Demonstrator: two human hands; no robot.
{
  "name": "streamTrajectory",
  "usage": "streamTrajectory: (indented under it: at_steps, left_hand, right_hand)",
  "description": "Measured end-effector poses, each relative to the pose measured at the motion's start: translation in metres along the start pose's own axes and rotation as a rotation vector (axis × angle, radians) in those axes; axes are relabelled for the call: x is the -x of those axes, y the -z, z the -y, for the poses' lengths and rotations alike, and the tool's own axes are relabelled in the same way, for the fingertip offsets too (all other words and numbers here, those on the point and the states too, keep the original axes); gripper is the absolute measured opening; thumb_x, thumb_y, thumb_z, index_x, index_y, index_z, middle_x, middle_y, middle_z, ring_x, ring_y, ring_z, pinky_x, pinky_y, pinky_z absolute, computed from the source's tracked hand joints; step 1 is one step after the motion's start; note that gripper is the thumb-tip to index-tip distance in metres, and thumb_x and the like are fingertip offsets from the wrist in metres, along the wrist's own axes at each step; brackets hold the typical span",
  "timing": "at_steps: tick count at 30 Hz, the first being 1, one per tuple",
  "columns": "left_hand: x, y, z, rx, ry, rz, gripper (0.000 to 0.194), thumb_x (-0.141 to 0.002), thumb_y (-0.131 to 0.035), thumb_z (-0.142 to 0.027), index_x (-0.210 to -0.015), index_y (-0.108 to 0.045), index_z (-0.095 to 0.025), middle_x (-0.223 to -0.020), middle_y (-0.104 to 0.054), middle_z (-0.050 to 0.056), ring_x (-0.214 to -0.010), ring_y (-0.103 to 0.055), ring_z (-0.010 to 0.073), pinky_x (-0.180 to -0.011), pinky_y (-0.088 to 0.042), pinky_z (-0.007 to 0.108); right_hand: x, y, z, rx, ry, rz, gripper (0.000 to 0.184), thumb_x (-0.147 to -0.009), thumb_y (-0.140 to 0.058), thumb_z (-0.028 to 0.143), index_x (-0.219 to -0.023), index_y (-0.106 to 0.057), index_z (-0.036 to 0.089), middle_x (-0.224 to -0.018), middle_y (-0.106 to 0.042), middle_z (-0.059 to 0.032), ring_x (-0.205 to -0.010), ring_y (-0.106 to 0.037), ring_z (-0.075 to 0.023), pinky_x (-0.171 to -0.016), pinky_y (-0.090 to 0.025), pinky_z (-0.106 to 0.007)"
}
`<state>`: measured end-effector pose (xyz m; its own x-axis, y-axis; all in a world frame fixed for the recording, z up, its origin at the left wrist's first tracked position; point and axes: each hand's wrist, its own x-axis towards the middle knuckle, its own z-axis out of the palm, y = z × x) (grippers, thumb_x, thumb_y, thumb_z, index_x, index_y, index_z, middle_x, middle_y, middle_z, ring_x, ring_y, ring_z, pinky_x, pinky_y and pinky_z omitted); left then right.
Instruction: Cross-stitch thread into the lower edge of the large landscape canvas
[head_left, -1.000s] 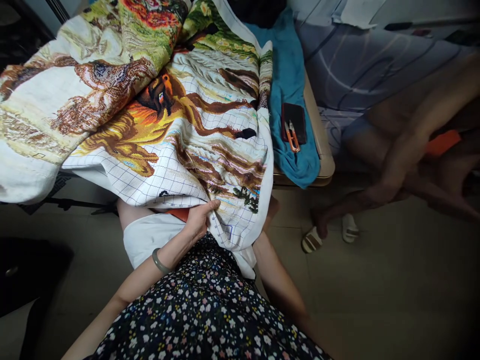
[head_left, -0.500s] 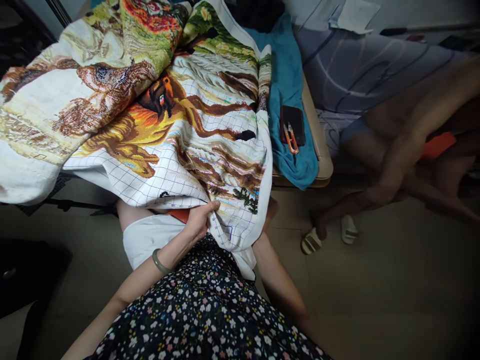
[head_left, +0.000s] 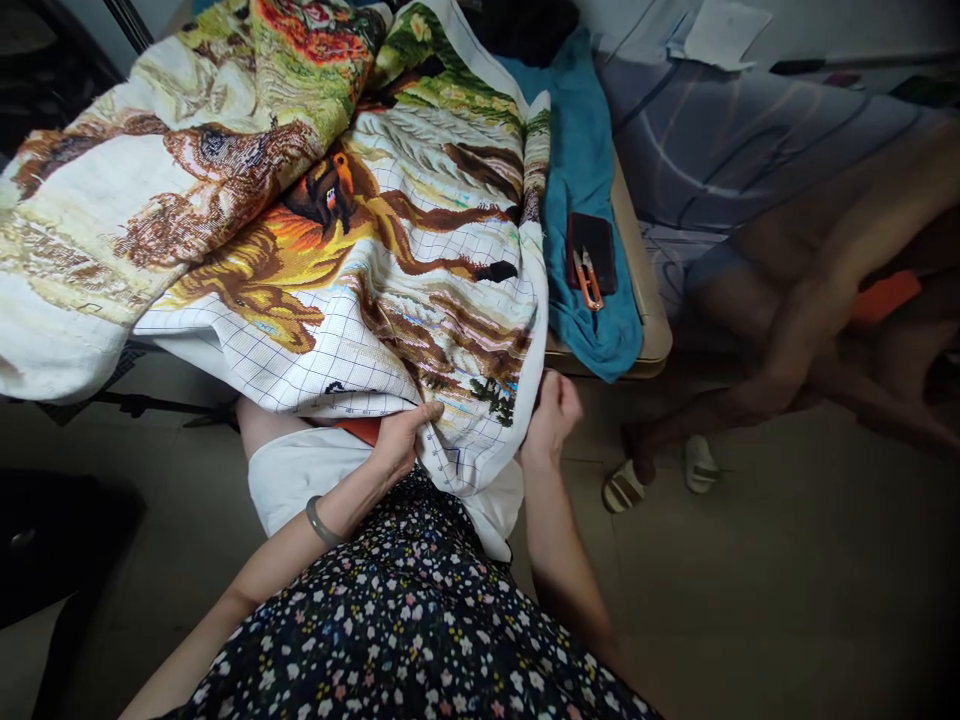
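A large cross-stitch cloth (head_left: 442, 240), with a blue printed grid and stitched horses in brown and orange, spreads over my lap and the table. My left hand (head_left: 401, 435) grips its near edge, thumb on top and fingers hidden underneath. Just beside the cloth's lower right edge is my right hand (head_left: 553, 412), its fingers curled closed. Whatever it pinches, if anything, is too small to see. Orange-handled thread snips (head_left: 589, 280) lie on a dark flat case (head_left: 600, 240) right of the cloth.
A teal cloth (head_left: 581, 130) covers part of the beige table, whose rounded edge (head_left: 652, 335) is on the right. Another person's bare legs and arm (head_left: 795, 290) are at the right, with slippers (head_left: 622, 485) on the floor. A dark stand leg (head_left: 150, 405) is at left.
My right hand has come out from beneath the cloth to beside its right edge, fingers closed. My left hand keeps its grip. The view has shifted slightly.
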<state>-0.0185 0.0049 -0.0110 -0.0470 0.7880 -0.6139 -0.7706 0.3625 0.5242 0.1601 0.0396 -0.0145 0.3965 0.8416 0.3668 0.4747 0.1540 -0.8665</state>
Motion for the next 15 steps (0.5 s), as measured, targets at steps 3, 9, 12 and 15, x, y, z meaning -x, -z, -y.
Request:
streamTrajectory:
  at_steps: [3, 9, 12, 15]
  left_hand:
    - [-0.001, -0.001, 0.002, 0.01, 0.002, -0.013, 0.044, -0.041, -0.088, -0.017, -0.081, -0.07, -0.012, -0.076, -0.075, 0.007, -0.091, -0.071, 0.0278, -0.092, -0.052, 0.039]
    - [0.001, -0.001, 0.0, -0.012, 0.009, 0.03, 0.037, -0.041, -0.088, -0.02, -0.072, -0.07, -0.011, -0.071, -0.073, 0.007, -0.079, -0.07, 0.025, -0.085, -0.053, 0.038]
    - [0.002, 0.0, -0.002, -0.034, -0.031, 0.02, 0.038, -0.041, -0.088, -0.02, -0.074, -0.071, -0.012, -0.071, -0.073, 0.005, -0.071, -0.068, 0.0208, -0.082, -0.054, 0.035]
    - [0.001, 0.0, -0.001, -0.038, -0.02, 0.005, 0.038, -0.041, -0.088, -0.021, -0.073, -0.071, -0.013, -0.073, -0.074, 0.006, -0.072, -0.069, 0.0217, -0.081, -0.054, 0.036]
  right_hand:
    - [0.003, 0.009, 0.019, 0.071, 0.261, 0.009, 0.022, -0.093, -0.055, 0.032, -0.091, -0.071, 0.017, -0.079, -0.065, -0.0036, -0.071, -0.058, -0.0157, -0.067, -0.045, -0.029]
    - [0.026, -0.015, 0.056, 0.292, 0.653, 0.499, 0.017, -0.091, -0.059, 0.02, -0.079, -0.07, 0.022, -0.07, -0.062, -0.003, -0.074, -0.055, -0.0188, -0.072, -0.041, -0.035]
    - [0.03, -0.023, 0.054, 0.145, 0.505, 0.458, 0.018, -0.095, -0.051, 0.022, -0.082, -0.062, 0.02, -0.08, -0.066, -0.0058, -0.082, -0.059, -0.02, -0.076, -0.046, -0.036]
    - [0.03, -0.02, 0.051, -0.146, 0.224, 0.423, 0.014, -0.099, -0.044, 0.026, -0.092, -0.055, 0.022, -0.084, -0.068, -0.0039, -0.074, -0.063, -0.0159, -0.067, -0.051, -0.031]
